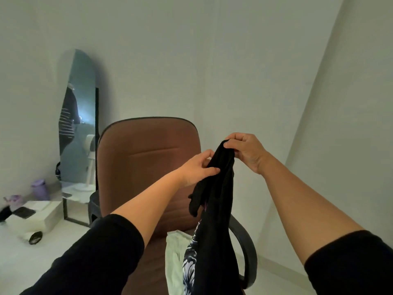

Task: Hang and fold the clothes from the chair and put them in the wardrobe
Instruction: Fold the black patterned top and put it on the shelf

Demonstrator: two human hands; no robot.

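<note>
My right hand [246,151] is pinching the top edge of a black printed fabric garment [214,220]; my left hand [197,168] is gripping it at eight o'clock, dangling above the brown padded office chair [146,158].

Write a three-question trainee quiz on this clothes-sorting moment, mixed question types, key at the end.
1. True or false: both hands pinch the black garment.
2. Which hand grips its topmost point? A) left hand B) right hand
3. Fill in: a pale green cloth lies on the seat of the brown ____.

Key: 1 true; 2 B; 3 chair.
</note>
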